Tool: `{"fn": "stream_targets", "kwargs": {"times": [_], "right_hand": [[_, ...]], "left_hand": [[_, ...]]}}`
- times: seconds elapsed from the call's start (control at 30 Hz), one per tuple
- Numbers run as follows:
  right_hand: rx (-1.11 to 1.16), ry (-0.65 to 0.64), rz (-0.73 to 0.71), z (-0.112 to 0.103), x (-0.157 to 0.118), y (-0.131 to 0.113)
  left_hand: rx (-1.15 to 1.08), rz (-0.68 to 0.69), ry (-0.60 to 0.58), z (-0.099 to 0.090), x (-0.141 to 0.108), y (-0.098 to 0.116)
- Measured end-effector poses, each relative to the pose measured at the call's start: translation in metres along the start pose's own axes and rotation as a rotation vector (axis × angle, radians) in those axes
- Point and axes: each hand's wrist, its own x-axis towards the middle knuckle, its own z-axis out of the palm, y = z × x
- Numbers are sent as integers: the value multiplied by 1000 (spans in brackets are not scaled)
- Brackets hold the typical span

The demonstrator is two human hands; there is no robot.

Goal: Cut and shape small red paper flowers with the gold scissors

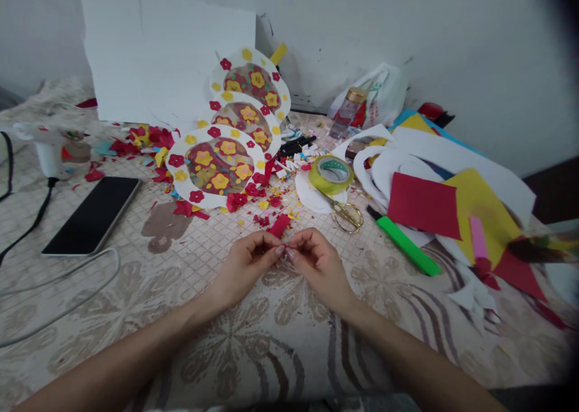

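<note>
I am pinching a tiny red paper bit (283,247) between my left hand (246,266) and my right hand (316,264), fingertips of both closing on it and meeting just above the tablecloth (271,339) (a bigger red scrap (279,225) is lying just beyond).

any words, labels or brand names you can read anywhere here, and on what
No text reads clearly.
Plastic bag by the wall: green and red print, too blurred to read.
Bottle with the gold cap: its label is too small to read.
Tape roll: dotted marks on the inner core, no legible words.
Phone: screen dark, nothing shown.
Green marker: no visible lettering.
</note>
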Motion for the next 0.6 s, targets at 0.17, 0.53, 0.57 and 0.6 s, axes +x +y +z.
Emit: {"fn": "stream_targets", "kwargs": {"times": [0.17,0.53,0.57,0.6], "right_hand": [[7,-13,-4,0,0,0],[32,-6,21,-1,0,0],[40,-11,39,-1,0,-1],[53,-19,64,-1,0,-3]], "left_hand": [[-3,-2,12,0,0,0],[-3,-28,15,-1,-1,-2],[-1,-31,16,-1,-1,-2],[0,-32,16,-1,-1,-2]]}}
